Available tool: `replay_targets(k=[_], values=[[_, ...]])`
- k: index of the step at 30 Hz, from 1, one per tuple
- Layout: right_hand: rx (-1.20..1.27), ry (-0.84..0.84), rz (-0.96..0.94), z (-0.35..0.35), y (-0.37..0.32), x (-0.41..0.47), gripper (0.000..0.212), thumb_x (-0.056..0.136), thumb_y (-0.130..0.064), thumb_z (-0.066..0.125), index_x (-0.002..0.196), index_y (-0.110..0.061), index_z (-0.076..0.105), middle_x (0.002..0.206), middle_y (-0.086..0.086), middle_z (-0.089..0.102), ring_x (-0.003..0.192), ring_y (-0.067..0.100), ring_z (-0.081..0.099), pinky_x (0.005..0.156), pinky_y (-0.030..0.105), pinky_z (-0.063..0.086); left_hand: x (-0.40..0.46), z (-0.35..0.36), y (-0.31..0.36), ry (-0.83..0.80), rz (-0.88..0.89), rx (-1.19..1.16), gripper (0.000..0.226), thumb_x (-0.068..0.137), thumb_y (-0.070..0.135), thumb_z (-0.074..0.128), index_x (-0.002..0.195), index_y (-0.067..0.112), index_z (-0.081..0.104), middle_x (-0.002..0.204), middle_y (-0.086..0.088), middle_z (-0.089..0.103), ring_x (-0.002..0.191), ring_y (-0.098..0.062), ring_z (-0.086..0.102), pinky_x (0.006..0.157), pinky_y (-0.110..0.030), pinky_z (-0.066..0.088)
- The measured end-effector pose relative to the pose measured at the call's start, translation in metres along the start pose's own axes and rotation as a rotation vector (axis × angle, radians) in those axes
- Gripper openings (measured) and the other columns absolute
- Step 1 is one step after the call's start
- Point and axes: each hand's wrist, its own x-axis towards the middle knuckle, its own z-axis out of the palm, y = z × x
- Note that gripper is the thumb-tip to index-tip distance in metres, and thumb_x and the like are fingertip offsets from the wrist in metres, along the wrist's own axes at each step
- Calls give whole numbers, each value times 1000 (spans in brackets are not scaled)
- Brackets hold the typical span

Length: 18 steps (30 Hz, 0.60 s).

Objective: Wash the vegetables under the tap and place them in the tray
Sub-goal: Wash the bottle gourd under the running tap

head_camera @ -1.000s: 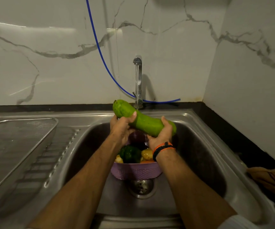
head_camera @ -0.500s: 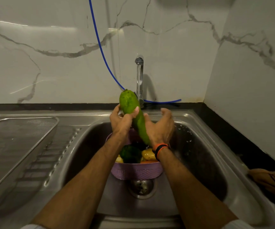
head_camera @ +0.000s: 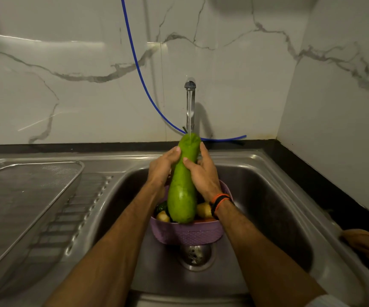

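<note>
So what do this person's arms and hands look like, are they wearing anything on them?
Both forearms are bare, with no gloves on the left hand or the right hand. The right wrist carries a band of black and orange. A bit of light sleeve shows at the bottom edge on the right arm. No rings or watch can be made out.

Brushed steel sink (head_camera: 267, 180); glossy marble wall (head_camera: 68, 96).

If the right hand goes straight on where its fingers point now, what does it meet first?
Probably the tap and its water stream: the right hand, holding the gourd, points up and away toward it. Depth is unclear.
</note>
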Motion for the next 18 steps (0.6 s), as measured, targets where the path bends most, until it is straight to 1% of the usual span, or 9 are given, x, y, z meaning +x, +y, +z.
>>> replay_targets(k=[2,4,6,8,10,12,13,15,18], values=[[110,2,37,1,-2,3,79,85,-31,64,152,-39,22,142,3,53,118,21,58,103,45,48,2,2,-4,-68,5,-18,76,68,48,82,138,31,59,126,-6,69,110,-27,69,99,-51,53],[140,10,42,-3,-3,3,73,90,-22,62,153,-34,26,143,1,51,118,18,57,104,44,47,1,4,-4,-149,18,-19,76,81,41,74,149,34,43,135,-6,63,116,-28,66,103,-52,50],[61,7,37,-6,-4,1,68,94,-25,59,153,-33,26,146,0,47,123,19,53,108,43,43,0,5,-4,-229,-4,-11,74,91,37,67,155,36,30,143,-7,56,122,-30,62,105,-54,47],[-72,-41,42,-5,-4,-2,64,99,-32,50,154,-34,19,154,4,38,133,24,45,112,43,37,-3,7,-5,-210,-20,17,70,98,29,59,157,35,21,147,-7,51,123,-28,59,106,-52,46],[-162,-120,34,-1,-4,0,62,103,-33,40,156,-30,9,161,6,22,142,26,33,116,40,27,-5,8,-7,-139,2,28,68,100,24,56,157,33,21,147,-7,51,122,-27,59,107,-51,46],[-190,-147,11,-1,-6,4,64,103,-28,39,157,-23,5,165,3,1,149,23,16,119,38,16,-7,9,-9,-94,20,-7,65,99,19,57,156,30,28,145,-8,54,120,-27,61,106,-49,47],[-165,-146,9,-2,-6,6,65,102,-26,41,157,-23,4,165,2,-4,150,21,11,121,39,13,-8,10,-9,-76,27,-29,63,98,17,58,155,28,32,143,-9,56,119,-27,61,104,-48,49],[-84,-140,17,-1,-6,8,67,102,-27,43,156,-25,4,164,0,-6,151,20,7,122,43,14,-11,12,-8,-50,15,-73,59,99,16,57,153,26,37,141,-9,58,119,-27,61,101,-46,51],[-124,-150,-15,6,-5,4,63,104,-35,38,157,-26,6,164,-1,-5,150,18,10,118,34,15,-12,11,-4,-15,16,-88,58,98,13,54,153,26,38,143,-9,56,120,-26,60,103,-44,50]])
